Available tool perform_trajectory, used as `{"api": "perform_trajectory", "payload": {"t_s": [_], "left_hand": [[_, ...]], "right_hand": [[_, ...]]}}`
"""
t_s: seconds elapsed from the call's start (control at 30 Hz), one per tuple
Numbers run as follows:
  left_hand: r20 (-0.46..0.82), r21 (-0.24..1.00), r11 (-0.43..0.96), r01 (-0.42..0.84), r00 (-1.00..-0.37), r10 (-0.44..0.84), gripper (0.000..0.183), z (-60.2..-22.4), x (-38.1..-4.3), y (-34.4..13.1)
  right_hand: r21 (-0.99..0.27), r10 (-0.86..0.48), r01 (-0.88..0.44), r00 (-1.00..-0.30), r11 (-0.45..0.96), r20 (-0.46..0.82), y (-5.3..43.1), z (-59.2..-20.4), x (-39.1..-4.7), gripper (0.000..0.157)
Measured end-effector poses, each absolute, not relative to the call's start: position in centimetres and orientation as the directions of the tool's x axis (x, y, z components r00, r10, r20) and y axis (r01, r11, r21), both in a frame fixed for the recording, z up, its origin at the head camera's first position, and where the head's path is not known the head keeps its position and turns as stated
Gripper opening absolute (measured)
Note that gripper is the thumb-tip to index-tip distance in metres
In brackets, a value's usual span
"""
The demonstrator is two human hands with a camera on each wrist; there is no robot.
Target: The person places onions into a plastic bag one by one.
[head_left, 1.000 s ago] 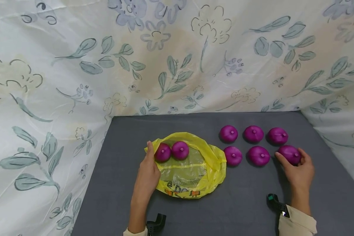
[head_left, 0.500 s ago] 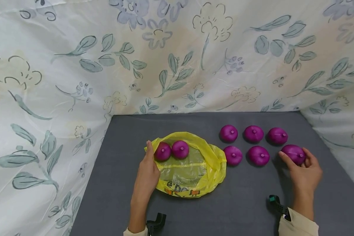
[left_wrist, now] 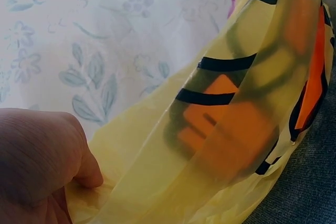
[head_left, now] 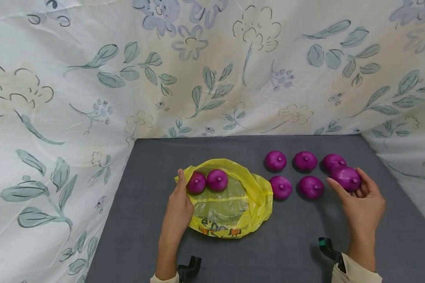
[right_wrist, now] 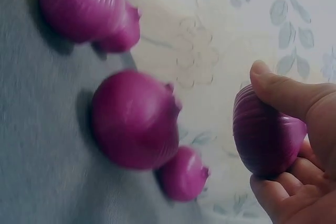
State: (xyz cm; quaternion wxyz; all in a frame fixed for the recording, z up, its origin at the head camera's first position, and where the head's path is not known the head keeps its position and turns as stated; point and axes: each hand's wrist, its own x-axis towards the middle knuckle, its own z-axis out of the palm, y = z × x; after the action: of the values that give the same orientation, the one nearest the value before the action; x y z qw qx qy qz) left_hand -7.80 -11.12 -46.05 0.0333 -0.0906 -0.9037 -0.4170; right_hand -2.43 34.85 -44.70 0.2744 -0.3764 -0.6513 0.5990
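My right hand holds a red onion between thumb and fingers. In the right wrist view that onion is off the cloth. My left hand grips the left edge of a yellow plastic bag, which lies with its mouth spread wide. Inside the bag, at its left, sit two red onions. The left wrist view shows the hand pinching the bag's thin rim, its fingertips partly hidden.
Several more red onions lie on the dark grey cloth between bag and right hand, in two rows. The nearest one touches or nearly touches the bag's right edge. A floral curtain hangs behind the table.
My right hand has lifted the onion from the near row's right end; it first shifted right, then back left. The left hand and the bag have stayed put.
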Motion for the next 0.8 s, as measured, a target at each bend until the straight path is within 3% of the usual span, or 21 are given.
{"api": "perform_trajectory", "payload": {"t_s": [0.3,0.6,0.8], "left_hand": [[0.136,0.747,0.638,0.188,-0.982,0.129,0.079,-45.8,-7.8,-11.2],[0.149,0.75,0.628,0.206,-0.978,0.143,0.078,-45.9,-7.7,-11.2],[0.145,0.753,0.626,0.203,-0.979,0.143,0.078,-45.9,-7.8,-11.3]], "right_hand": [[-0.977,0.749,0.145,-0.663,0.158,0.023,31.3,-42.9,-2.8,0.085],[-0.926,0.603,0.026,-0.766,0.377,0.224,26.9,-42.5,-3.6,0.084],[-0.925,0.537,-0.03,-0.807,0.378,0.245,24.7,-42.0,-4.2,0.084]]}}
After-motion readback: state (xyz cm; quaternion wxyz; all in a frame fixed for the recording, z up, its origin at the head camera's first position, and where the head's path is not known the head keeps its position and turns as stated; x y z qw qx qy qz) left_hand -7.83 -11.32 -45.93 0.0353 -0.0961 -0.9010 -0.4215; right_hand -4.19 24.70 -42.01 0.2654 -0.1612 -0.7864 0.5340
